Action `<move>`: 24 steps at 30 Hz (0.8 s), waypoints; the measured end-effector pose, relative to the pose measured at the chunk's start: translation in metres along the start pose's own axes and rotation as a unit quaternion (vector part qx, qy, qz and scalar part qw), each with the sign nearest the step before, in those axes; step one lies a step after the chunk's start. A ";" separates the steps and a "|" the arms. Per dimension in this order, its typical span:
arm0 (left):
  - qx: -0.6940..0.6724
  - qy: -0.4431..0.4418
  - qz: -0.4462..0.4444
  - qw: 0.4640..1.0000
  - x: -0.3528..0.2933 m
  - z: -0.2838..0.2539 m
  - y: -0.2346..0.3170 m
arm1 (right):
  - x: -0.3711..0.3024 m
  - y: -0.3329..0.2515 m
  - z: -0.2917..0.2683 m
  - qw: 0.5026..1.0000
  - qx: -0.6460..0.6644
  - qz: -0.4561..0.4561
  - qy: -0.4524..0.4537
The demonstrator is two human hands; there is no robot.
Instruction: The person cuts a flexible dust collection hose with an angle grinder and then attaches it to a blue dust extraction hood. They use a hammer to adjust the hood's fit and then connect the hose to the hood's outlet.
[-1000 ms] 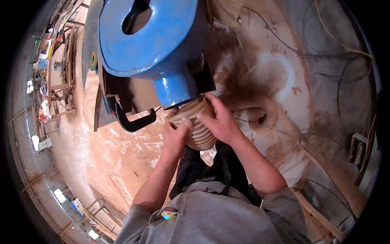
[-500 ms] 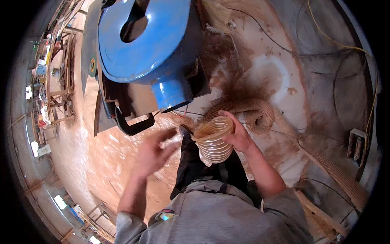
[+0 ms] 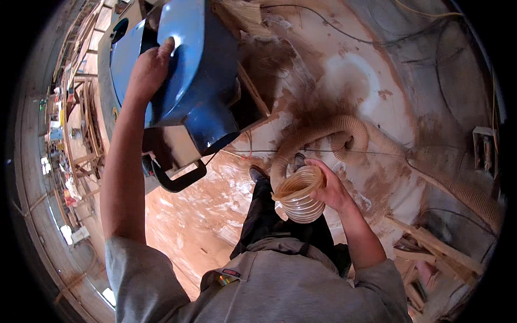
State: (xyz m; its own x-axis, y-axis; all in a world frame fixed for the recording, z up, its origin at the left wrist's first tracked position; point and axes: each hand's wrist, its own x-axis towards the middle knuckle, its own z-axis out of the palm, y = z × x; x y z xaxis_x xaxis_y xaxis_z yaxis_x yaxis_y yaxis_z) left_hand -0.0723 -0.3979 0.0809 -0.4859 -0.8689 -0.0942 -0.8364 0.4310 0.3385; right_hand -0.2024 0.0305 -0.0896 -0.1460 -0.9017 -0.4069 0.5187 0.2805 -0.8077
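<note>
My right hand (image 3: 334, 189) is closed on the open end of a clear, ribbed flexible hose (image 3: 303, 209), its mouth tilted up in front of my legs. My left hand (image 3: 149, 72) reaches up to a blue metal housing (image 3: 186, 81). It grips the edge of the slot there, thumb on top and fingers mostly hidden inside. The housing's short round outlet (image 3: 211, 129) points down toward me, apart from the hose end. Below it a black C-shaped handle (image 3: 180, 182) sticks out.
More of the ribbed hose (image 3: 353, 134) coils on the dusty floor and runs off right. Wood pieces (image 3: 439, 245) lie at lower right. Thin cables (image 3: 334, 21) trail across the floor. A cluttered wooden bench (image 3: 81, 118) stands far left.
My left hand has moved up from beside the hose end and taken hold of the blue housing. The hose end in my right hand has shifted slightly right and down.
</note>
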 end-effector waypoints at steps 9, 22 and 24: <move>0.073 0.044 -0.047 0.995 0.021 -0.001 -0.005 | -0.022 0.019 0.016 0.999 -0.014 -0.024 0.026; 0.099 0.339 0.182 0.918 -0.047 -0.201 0.036 | -0.022 -0.008 0.002 0.997 -0.034 -0.064 0.022; -0.073 0.310 0.134 0.938 -0.071 -0.236 0.033 | -0.015 -0.020 0.002 0.996 -0.021 -0.084 0.023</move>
State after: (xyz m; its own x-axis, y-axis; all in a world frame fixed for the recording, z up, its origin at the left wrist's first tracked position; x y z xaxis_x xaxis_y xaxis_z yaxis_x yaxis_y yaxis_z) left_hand -0.0060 -0.3794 0.3193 -0.3948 -0.7277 0.5609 -0.6393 0.6561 0.4012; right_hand -0.2084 0.0381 -0.0664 -0.2663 -0.9213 -0.2832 0.4491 0.1414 -0.8822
